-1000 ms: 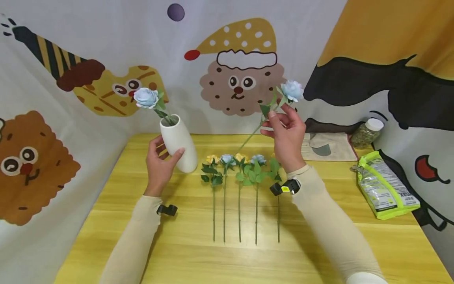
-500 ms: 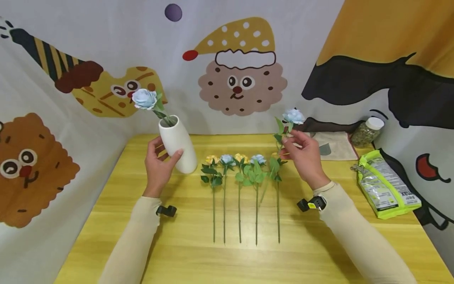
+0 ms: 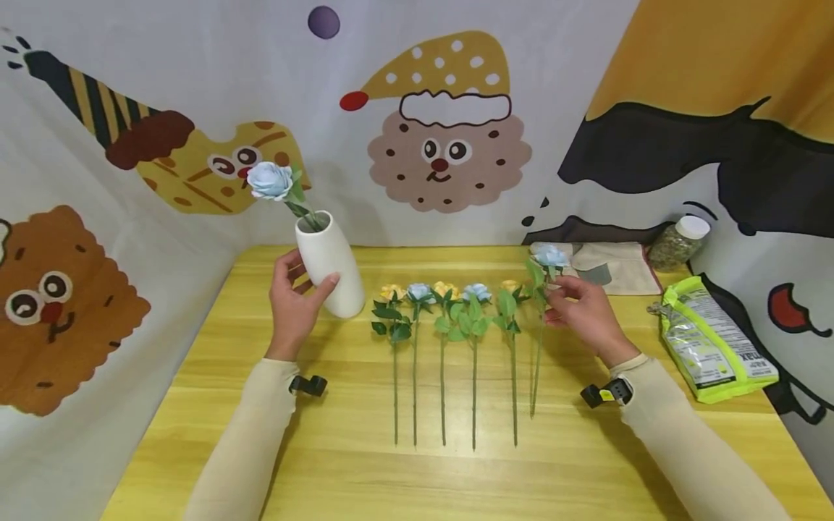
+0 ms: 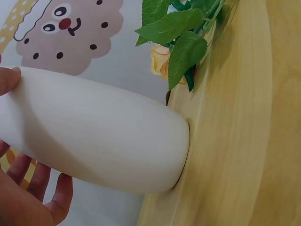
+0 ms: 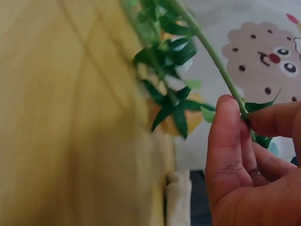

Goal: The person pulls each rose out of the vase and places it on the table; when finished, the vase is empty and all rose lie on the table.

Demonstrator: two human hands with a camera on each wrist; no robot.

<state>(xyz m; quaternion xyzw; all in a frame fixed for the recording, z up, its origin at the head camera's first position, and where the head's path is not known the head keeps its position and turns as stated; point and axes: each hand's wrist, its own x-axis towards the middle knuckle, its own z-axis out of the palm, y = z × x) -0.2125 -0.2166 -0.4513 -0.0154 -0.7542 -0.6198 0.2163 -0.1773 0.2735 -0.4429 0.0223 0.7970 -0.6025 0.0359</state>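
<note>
My left hand grips a white vase from its left side, thumb in front and fingers behind; the base meets the table in the left wrist view. One artificial blue rose leans out of the vase mouth to the left. At the right end of the flower row, my right hand pinches the stem of another blue rose between thumb and fingers. That green stem slants past the fingertips in the right wrist view. Beside it lies a yellow rose, head toward the wall.
Several yellow and blue roses lie parallel on the wooden table. A folded cloth, a jar with a white lid and a green-edged bag sit at the right. A cartoon-printed curtain hangs behind.
The right hand has moved right and down, taking its blue rose from in front of the curtain to the row's right end, its stem now pointing toward me. The left hand and vase stay put.
</note>
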